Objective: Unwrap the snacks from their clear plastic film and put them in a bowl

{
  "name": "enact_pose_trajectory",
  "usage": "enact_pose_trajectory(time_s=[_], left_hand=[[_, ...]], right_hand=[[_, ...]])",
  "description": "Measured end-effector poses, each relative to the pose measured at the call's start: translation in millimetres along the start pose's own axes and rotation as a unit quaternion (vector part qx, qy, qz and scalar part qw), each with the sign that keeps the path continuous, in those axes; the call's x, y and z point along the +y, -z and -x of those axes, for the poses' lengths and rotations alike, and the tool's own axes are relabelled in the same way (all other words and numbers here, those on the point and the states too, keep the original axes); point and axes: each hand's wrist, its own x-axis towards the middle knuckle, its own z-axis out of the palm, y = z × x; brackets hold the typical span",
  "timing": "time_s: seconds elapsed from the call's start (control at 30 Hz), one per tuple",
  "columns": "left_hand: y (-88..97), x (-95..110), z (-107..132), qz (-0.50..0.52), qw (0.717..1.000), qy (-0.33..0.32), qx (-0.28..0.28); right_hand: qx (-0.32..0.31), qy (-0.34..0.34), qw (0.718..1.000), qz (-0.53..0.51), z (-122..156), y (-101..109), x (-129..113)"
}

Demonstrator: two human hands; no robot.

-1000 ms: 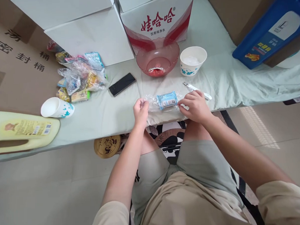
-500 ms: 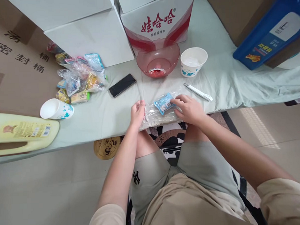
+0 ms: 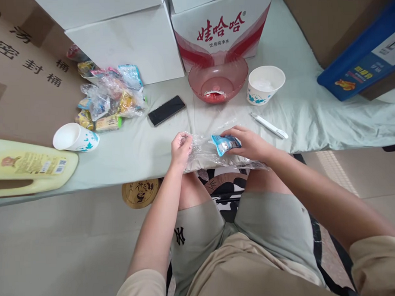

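My right hand (image 3: 247, 143) is closed on a small blue snack packet (image 3: 223, 144), fingers on its upper and lower edges. Crumpled clear plastic wrap (image 3: 202, 154) spreads under the packet and along the table's front edge. My left hand (image 3: 182, 149) pinches the left end of that wrap. Behind my right hand lies a white utility knife (image 3: 269, 125). A translucent pink bowl (image 3: 200, 85) with something red in its bottom stands beyond both hands, and a paper cup (image 3: 263, 96) stands right of it.
A black phone (image 3: 167, 110) lies left of the bowl. Further left are a heap of wrapped snacks (image 3: 113, 97), a tipped paper cup (image 3: 75, 137) and a yellow jug (image 3: 39, 166). White cartons (image 3: 125, 47) line the back; a blue container (image 3: 359, 69) stands at right.
My right hand has gone from touching the blue packet to gripping it, and the packet has shifted right and tilted. My left hand keeps its hold on the wrap. The view has shifted slightly.
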Motion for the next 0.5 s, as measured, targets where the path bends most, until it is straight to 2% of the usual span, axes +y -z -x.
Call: enact_pose_trajectory(time_s=[0.1,0.2,0.3,0.4,0.47,0.5], left_hand=[[0.4,-3,-1,-0.016,1.0,-0.021,0.01],[0.0,-7,-1,-0.034,0.998,-0.052,0.015],[-0.4,-9,0,-0.058,0.995,-0.081,0.011],[0.0,-9,2,-0.084,0.991,-0.098,0.016],[0.6,-8,3,-0.101,0.99,-0.102,0.018],[0.9,-8,3,-0.106,0.989,-0.1,0.018]], right_hand=[[-0.001,0.018,0.999,-0.048,13,17,1],[-0.01,0.052,0.997,-0.061,26,44,-3],[0.034,0.075,0.996,-0.015,18,80,-7],[0.121,0.103,0.981,0.113,-24,113,-3],[0.128,0.122,0.966,0.191,-68,128,8],[0.111,0.1,0.963,0.225,-92,133,16]])
